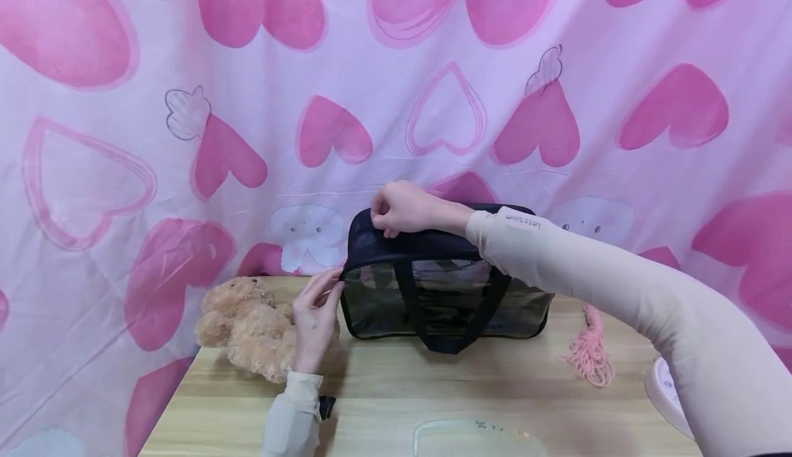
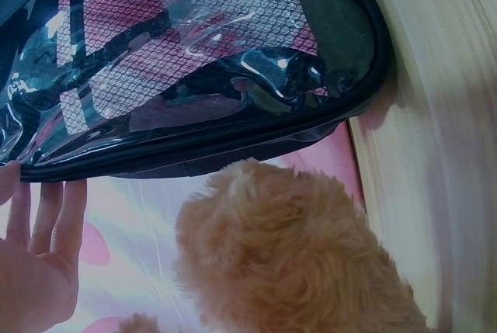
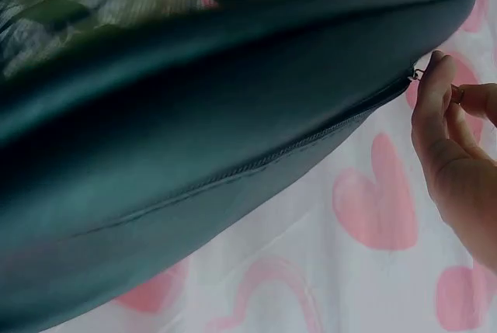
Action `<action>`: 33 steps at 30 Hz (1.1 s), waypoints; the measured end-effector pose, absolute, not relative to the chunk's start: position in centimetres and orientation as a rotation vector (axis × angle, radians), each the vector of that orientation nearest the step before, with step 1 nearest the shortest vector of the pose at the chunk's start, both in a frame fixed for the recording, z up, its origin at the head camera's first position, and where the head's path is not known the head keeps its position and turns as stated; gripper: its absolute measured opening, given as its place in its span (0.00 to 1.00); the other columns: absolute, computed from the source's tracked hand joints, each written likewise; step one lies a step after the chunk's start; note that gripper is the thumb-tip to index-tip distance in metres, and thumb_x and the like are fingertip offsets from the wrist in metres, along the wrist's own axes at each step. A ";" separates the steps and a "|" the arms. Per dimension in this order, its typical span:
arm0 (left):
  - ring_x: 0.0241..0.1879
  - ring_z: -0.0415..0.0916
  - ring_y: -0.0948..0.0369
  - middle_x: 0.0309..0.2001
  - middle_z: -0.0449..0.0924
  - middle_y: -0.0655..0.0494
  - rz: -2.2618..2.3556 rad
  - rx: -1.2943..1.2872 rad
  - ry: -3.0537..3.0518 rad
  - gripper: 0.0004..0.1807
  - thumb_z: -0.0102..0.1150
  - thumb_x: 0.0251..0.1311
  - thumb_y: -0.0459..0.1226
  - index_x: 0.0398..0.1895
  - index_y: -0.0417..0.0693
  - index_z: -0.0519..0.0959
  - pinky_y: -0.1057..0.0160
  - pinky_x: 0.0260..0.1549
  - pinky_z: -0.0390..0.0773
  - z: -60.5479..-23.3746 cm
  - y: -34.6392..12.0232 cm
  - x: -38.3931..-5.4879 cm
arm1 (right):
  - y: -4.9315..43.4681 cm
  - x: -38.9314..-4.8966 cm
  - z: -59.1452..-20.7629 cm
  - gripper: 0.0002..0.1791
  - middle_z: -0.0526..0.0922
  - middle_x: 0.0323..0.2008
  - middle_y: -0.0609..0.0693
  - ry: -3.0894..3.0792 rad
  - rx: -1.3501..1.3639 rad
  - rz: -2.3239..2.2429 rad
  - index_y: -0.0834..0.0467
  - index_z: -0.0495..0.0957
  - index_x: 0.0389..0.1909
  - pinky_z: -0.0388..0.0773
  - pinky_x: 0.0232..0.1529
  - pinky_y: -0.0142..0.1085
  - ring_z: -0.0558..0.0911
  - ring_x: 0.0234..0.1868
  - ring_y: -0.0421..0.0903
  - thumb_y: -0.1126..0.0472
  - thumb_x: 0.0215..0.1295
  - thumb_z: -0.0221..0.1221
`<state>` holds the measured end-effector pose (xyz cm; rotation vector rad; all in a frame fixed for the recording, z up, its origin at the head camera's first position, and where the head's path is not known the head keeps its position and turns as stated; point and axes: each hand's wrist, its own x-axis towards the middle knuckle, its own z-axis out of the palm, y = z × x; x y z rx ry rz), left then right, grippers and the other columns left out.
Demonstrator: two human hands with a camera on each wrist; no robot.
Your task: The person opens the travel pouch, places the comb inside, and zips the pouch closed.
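Note:
A see-through bag (image 1: 371,309) with black trim and a black strap handle (image 1: 454,342) stands on the table, its clear side toward me. My left hand (image 1: 317,316) pinches the bag's upper left edge; in the left wrist view the fingers reach behind the black piping (image 2: 155,161). Over the left end of the black top, my right hand (image 1: 405,207) is curled. The right wrist view shows it pinching the zipper pull (image 3: 415,75) at the end of the zipper (image 3: 256,166), which runs along the top. Mesh (image 2: 210,30) shows through the clear panel.
A curly tan plush toy (image 1: 260,333) sits left of the bag, close by my left hand. Right of the bag lies a pink yarn tassel (image 1: 590,354). A pale translucent comb (image 1: 476,440) is at the front, a white rounded object (image 1: 665,395) at right. A heart-print curtain (image 1: 383,65) hangs behind.

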<state>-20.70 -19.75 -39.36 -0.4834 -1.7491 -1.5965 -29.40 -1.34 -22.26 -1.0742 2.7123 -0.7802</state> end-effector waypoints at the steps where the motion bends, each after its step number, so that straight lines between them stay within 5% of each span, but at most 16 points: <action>1: 0.41 0.78 0.59 0.42 0.79 0.35 -1.599 -0.485 -1.744 0.12 0.57 0.55 0.18 0.43 0.26 0.80 0.69 0.39 0.78 -39.4 -19.8 -20.7 | -1.5 -29.4 -22.3 0.07 0.83 0.24 0.52 2.716 -1.076 -0.772 0.62 0.79 0.28 0.80 0.28 0.30 0.83 0.24 0.40 0.67 0.63 0.54; 33: 0.39 0.80 0.53 0.43 0.80 0.40 -1.577 -0.497 -1.787 0.12 0.58 0.57 0.20 0.44 0.28 0.80 0.66 0.38 0.79 -38.4 -19.8 -21.0 | 2.0 -26.6 -21.7 0.08 0.83 0.27 0.52 2.679 -1.297 -0.806 0.65 0.80 0.38 0.79 0.32 0.34 0.81 0.25 0.42 0.66 0.65 0.54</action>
